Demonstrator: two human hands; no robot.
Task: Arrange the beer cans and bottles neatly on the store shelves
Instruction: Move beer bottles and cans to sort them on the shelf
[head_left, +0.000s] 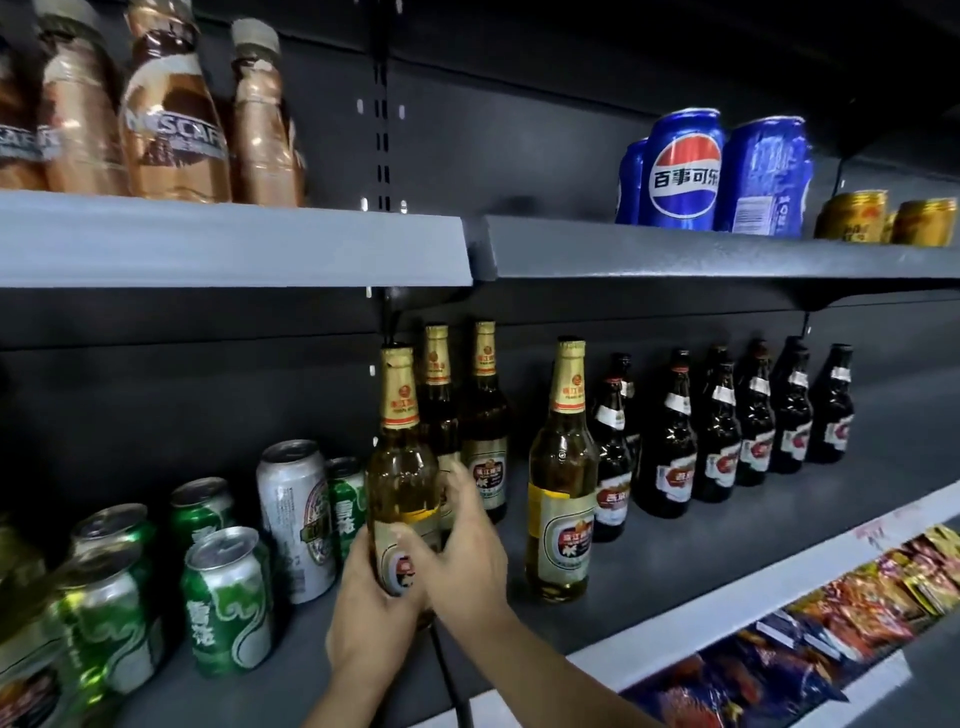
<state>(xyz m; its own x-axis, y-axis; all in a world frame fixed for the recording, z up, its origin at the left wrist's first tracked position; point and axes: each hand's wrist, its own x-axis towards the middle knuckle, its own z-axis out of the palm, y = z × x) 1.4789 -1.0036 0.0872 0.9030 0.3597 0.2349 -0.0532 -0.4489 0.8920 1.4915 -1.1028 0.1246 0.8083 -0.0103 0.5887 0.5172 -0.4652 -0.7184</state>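
Both hands, left hand (371, 597) and right hand (462, 556), grip one gold-foil beer bottle (402, 467); the dark bottles (727, 431) stand lined up, while the green cans (228, 597) look loosely scattered.

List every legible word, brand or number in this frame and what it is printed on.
"NESCAFE": coffee bottle, upper left shelf.
"百事可乐": blue Pepsi can, upper right shelf.
"雪花": green beer can.
Too blurred to read: labels on the gold-neck beer bottle both hands hold, dark bottles, gold cans, tall silver can, snack packets.
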